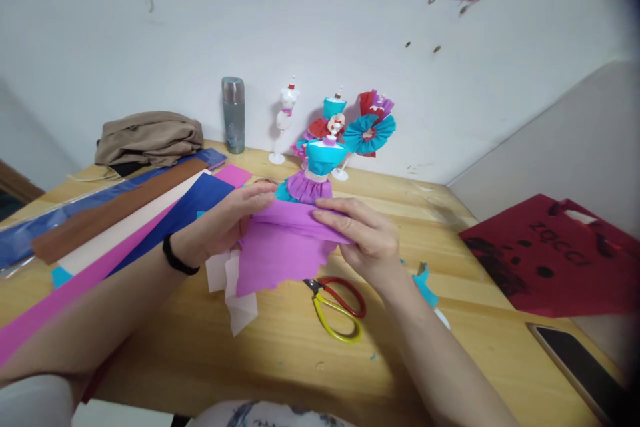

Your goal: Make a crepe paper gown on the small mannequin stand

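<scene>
Purple paper (283, 257), centre frame, folded along its top, is pinched by the left hand's (233, 217) and right hand's (373, 237) fingers (337, 217).

Person with bare forearms (110, 313) and bare hands, the left hand (245, 212) and right hand (370, 237). A narrow, plain black band (179, 257) circles the left wrist. A pale, whitish sleeve (36, 399) shows at lower left. Along the bottom edge, a white garment (280, 415) carries a dark blue-grey print, too cut off to make out.

Purple paper (283, 257) partly hides the scissors (320, 297); the red bag (540, 267) is cropped
</scene>
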`<state>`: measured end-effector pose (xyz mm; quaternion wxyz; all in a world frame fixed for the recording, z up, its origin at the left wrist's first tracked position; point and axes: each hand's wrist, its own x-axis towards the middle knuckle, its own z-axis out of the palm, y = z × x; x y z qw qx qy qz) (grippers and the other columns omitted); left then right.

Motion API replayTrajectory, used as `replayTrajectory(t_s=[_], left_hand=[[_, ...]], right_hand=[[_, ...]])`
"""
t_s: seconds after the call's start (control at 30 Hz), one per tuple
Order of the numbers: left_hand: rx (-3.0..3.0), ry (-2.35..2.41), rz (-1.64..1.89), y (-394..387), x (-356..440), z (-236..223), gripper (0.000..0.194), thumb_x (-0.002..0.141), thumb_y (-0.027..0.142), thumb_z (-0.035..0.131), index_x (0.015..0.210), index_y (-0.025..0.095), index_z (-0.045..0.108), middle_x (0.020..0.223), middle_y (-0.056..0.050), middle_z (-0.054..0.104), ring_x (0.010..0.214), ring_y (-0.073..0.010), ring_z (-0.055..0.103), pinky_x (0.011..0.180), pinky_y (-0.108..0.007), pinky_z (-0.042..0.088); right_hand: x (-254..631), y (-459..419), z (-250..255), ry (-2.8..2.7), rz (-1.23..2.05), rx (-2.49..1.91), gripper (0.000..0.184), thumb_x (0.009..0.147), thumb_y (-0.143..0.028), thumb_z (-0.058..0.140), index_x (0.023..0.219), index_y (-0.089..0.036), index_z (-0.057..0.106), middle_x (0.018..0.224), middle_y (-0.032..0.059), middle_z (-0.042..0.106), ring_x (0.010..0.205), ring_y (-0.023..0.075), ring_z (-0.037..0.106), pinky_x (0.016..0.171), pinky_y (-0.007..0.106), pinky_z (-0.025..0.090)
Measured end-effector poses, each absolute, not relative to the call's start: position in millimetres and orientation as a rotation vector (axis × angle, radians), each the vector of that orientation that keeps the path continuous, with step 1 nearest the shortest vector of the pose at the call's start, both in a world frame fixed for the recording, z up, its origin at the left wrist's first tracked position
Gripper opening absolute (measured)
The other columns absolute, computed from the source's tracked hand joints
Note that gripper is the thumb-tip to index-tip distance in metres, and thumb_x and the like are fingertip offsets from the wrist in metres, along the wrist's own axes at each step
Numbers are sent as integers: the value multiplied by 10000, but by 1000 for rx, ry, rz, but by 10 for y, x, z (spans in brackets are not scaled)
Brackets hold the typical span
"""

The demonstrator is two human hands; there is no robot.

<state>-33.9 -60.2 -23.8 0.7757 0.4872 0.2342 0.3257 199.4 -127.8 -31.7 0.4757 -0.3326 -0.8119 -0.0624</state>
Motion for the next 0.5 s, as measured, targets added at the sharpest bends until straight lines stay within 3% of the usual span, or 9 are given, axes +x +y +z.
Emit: replayTrajectory(t_s=[0.17,0.3,0.4,0.5], left_hand=[[1134,718,801,-608,-324,-227,456,634,238,842,1061,152,707,1170,-79,642,900,-176,627,678,-247,460],[1267,845,868,-598,-347,-242,630,645,257,833,1235,148,638,1000,-55,670,725,-127,577,572,-216,395],[1342,821,906,-621,-355,-234,681,672,268,822,1305,148,601,829,-7,636,634,-98,518,534,-200,366],[1338,751,942,-645,-353,-233,703,696,280,815,1346,171,569,744,28,597,604,-89,501,535,-195,374]], right_hand=[[2022,-1289,-263,-2152,97,-872,436,866,-161,574,1275,-295,652,1322,100,646,1213,279,612,1004,487,504],[2044,-1348,-199,-2087,575,-972,609,887,-374,597,1469,-310,434,1514,82,474,1386,315,446,1124,538,378],[2015,-1369,-203,-1819,786,-1032,600,869,-497,629,1411,-294,470,1446,93,532,1333,307,496,1088,495,418],[1957,-1363,-198,-1588,863,-1145,596,773,-508,737,1282,-260,550,1192,87,655,1066,266,638,897,416,527]])
